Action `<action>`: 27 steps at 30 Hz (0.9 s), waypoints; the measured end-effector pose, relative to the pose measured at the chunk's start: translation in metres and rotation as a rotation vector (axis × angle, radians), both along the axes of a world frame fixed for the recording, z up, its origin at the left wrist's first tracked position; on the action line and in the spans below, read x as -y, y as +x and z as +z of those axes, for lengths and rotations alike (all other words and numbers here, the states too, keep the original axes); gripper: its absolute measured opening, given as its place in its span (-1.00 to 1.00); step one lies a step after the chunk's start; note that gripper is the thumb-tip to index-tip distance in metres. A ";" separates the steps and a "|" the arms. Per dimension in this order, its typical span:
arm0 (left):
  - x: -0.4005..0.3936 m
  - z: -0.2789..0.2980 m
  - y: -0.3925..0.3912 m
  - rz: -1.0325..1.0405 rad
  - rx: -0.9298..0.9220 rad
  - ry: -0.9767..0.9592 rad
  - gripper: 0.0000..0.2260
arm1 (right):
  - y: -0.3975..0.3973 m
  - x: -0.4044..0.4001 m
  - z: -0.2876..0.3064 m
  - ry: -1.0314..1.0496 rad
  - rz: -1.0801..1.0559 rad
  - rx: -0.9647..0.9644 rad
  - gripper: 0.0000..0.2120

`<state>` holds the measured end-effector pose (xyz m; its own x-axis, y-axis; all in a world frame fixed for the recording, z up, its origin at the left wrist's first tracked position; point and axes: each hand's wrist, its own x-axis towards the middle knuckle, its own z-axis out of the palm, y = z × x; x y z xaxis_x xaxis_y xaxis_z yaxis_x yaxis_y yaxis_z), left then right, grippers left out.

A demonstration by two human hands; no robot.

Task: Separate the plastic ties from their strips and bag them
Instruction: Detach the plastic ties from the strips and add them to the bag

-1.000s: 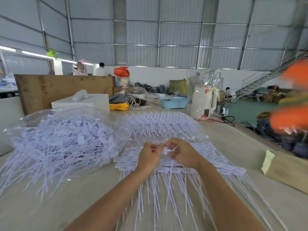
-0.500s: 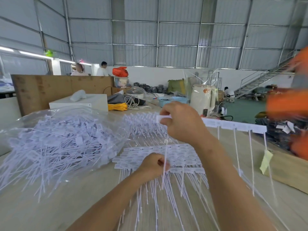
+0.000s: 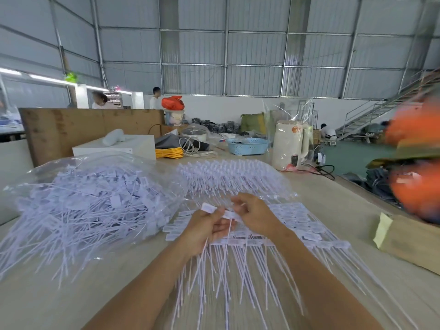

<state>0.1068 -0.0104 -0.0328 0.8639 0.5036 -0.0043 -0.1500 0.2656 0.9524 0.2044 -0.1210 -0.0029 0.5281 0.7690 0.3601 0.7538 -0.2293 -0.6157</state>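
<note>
Hands are held close together over the table, the left hand [image 3: 206, 228] and right hand [image 3: 256, 216] both pinching one thin white plastic tie strip [image 3: 220, 211], while the clear plastic bag of loose ties [image 3: 95, 201] is seen nearer the left.

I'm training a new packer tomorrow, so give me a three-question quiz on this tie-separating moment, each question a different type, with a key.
1. True or false: the clear bag of loose ties lies to the right of the person's hands.
2. Multiple choice: what is the left hand holding? A) a yellow cord B) white plastic ties C) a blue basket
3. Fill in: the right hand pinches the ___ end of a white tie above the pile of tie strips.

Key
1. False, it lies to their left.
2. B
3. tag (head)
</note>
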 end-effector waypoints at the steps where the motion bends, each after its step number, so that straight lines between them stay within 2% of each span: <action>1: 0.000 0.000 0.000 -0.018 0.021 -0.001 -0.83 | 0.003 0.004 -0.002 -0.031 0.008 -0.024 -0.82; 3: 0.000 0.001 -0.002 -0.028 -0.007 0.059 -0.80 | 0.004 0.011 -0.007 -0.083 0.075 -0.080 -0.79; 6: 0.003 0.000 -0.001 0.098 -0.107 0.164 -0.71 | 0.003 0.018 -0.008 -0.088 0.115 -0.088 -0.70; 9: 0.002 0.000 -0.001 0.208 -0.061 0.274 -0.73 | 0.006 0.021 -0.003 -0.067 0.074 -0.105 -0.70; 11: 0.003 0.001 -0.002 0.206 -0.017 0.360 -0.76 | 0.003 0.020 -0.002 -0.050 0.099 -0.167 -0.77; 14: 0.008 0.002 -0.004 0.151 0.008 0.416 -0.78 | -0.008 0.016 -0.003 -0.007 0.176 -0.219 -0.77; 18: 0.015 0.003 -0.004 0.156 -0.004 0.442 -0.72 | -0.010 0.012 -0.001 -0.012 0.143 -0.111 -0.72; 22: 0.021 0.003 -0.002 0.234 -0.039 0.564 -0.64 | -0.006 0.012 -0.002 -0.025 0.115 -0.101 -0.73; 24: 0.023 0.005 -0.001 0.286 -0.075 0.661 -0.61 | -0.004 0.011 -0.004 -0.036 0.081 -0.074 -0.74; 27: 0.024 0.007 0.000 0.354 -0.153 0.912 -0.57 | -0.004 0.008 -0.006 -0.099 0.033 0.059 -0.81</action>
